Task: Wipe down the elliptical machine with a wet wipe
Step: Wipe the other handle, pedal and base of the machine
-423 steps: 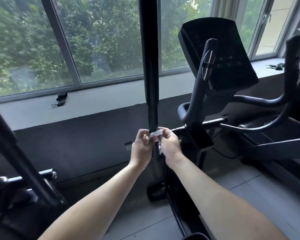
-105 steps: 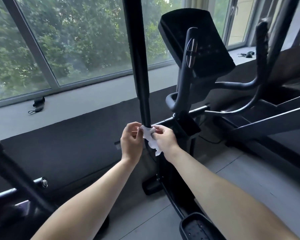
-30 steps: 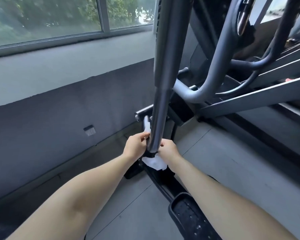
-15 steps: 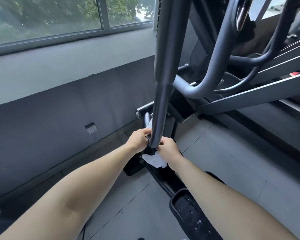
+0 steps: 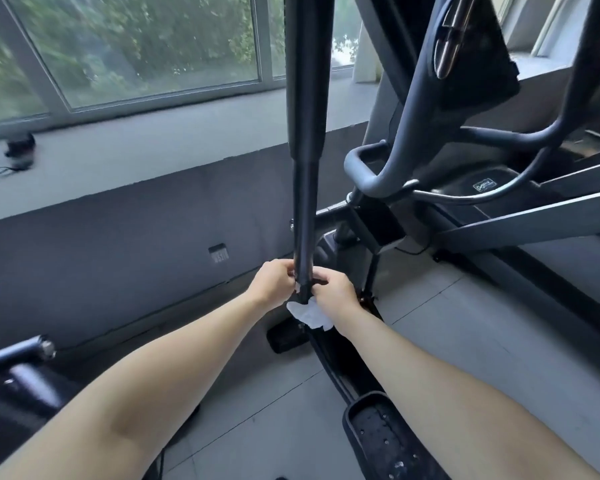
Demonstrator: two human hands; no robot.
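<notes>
The elliptical machine's dark upright handle bar [image 5: 305, 188] runs down the middle of the view to its lower joint. Both hands meet at that lower end. My left hand [image 5: 274, 284] curls against the bar from the left and pinches an edge of the white wet wipe [image 5: 309, 315]. My right hand [image 5: 335, 292] grips the bar from the right with the wipe bunched under it; a crumpled tail of wipe hangs below the fingers. The console [image 5: 478, 60] and fixed handles [image 5: 378, 171] stand to the right. The foot pedal [image 5: 385, 434] lies low, near my right forearm.
A grey window sill [image 5: 153, 147] with a small black object [image 5: 20, 148] runs along the left. Below it is a dark wall panel. Another machine's frame [image 5: 18, 365] sits at the lower left. Grey tiled floor [image 5: 482, 323] spreads to the right, with a second machine's rails [image 5: 534, 220] behind.
The view has tilted up and pulled back from the bar. Both hands stay at the bar's lower end with the wipe, shifted only slightly along it.
</notes>
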